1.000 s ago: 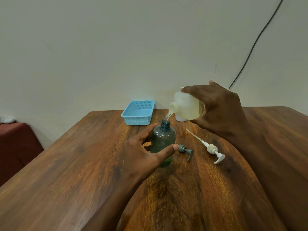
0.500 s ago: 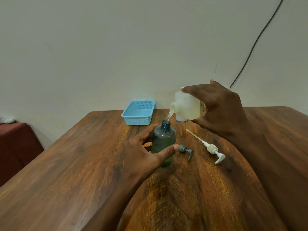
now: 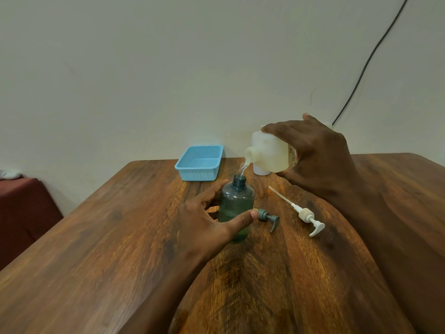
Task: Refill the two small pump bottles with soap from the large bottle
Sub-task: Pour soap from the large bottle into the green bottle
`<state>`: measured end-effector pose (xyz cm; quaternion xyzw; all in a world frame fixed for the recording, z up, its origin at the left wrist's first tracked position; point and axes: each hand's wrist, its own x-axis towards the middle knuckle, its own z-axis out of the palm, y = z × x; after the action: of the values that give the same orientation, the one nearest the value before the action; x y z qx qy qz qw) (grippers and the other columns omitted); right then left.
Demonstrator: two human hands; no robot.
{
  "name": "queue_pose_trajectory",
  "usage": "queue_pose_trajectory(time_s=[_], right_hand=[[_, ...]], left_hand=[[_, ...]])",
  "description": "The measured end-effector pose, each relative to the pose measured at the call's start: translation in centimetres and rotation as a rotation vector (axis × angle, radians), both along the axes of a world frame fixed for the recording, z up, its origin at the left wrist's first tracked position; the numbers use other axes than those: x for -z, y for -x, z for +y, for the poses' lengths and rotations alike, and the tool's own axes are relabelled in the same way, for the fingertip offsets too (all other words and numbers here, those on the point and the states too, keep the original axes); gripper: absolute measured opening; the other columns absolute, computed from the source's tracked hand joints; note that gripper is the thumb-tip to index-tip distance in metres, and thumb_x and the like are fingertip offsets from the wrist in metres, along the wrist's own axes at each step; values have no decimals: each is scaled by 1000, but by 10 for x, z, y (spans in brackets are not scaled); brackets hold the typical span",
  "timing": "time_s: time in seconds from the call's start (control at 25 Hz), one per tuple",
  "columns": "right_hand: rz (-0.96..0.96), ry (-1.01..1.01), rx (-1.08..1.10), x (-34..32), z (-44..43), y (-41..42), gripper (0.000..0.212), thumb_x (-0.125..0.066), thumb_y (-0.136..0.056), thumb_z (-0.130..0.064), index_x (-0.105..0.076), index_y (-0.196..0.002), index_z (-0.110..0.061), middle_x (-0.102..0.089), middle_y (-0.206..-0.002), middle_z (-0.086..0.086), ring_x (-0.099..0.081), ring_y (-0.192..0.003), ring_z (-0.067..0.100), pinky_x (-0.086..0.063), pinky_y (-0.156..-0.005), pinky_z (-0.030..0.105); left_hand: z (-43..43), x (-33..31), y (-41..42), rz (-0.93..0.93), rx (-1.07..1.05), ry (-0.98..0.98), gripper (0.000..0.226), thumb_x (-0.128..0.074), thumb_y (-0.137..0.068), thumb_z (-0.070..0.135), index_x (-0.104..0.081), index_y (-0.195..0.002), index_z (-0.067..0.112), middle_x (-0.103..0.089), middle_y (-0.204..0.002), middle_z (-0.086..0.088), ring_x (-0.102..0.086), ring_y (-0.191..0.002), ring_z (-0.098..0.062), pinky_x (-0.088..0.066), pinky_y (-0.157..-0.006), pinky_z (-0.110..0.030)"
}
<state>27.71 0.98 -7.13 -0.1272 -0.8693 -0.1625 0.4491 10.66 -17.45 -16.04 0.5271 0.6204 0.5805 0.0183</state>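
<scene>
Nearest me, my left hand wraps loosely round the green pump bottle, thumb across its front and fingers behind, so it stands upright about mid-counter; I judge it light and easy to tip while nearly empty, its smooth plastic slippery if soap runs down, so a hold low on the body suits it best; just right of it lie its grey pump head and, a little further right, a white pump with its long dip tube, both loose on the wood; above and beyond, my right hand is clamped over the large bottle, tipped with its mouth down-left, a thin stream falling into the green neck; this one looks heavier, its walls likely yielding to a squeeze, so I would grip across the broad sides; a second white bottle is mostly hidden behind it; a blue basket sits at the far edge.
</scene>
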Motion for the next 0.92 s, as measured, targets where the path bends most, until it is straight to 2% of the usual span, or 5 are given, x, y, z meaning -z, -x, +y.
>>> queue_pose_trajectory(time_s=[0.24,0.44,0.6,0.76,0.92], right_hand=[[-5,8,5,-2,-1,-1,85,-97,-63,-32,-62,-138,-13,-70,-130,14,-69,-115,38,-44,-108,64],[-7,8,-3,-2,-2,-1,85,-98,-63,-31,-63,-138,-12,-70,-130,15,-69,-115,39,-44,-108,65],[-12,6,-3,-1,0,-1,85,-97,-64,-32,-62,-138,-11,-70,-131,16,-69,-115,39,-44,-107,67],[-12,10,-2,-1,0,-1,84,-97,-65,-32,-62,-139,-12,-70,-132,15,-69,-116,39,-44,-108,67],[-15,12,-14,-1,0,-1,85,-97,-64,-33,-62,-139,-12,-70,-131,16,-69,-116,39,-43,-108,67]], left_hand=[[0,0,-1,7,3,-10,69,-87,-65,66,-62,-128,52,-71,-119,31,-69,-109,6,-63,-83,-25],[1,1,0,2,3,-9,78,-87,-64,66,-66,-134,39,-73,-121,24,-69,-110,4,-64,-83,-27],[1,2,0,0,-7,-12,80,-87,-64,67,-66,-135,38,-73,-122,23,-69,-110,4,-65,-83,-28],[0,1,-1,0,-1,-5,75,-86,-64,67,-64,-132,44,-73,-120,25,-69,-110,5,-64,-84,-28],[1,3,1,-9,2,2,78,-88,-65,65,-65,-135,38,-73,-122,23,-69,-112,5,-64,-85,-28]])
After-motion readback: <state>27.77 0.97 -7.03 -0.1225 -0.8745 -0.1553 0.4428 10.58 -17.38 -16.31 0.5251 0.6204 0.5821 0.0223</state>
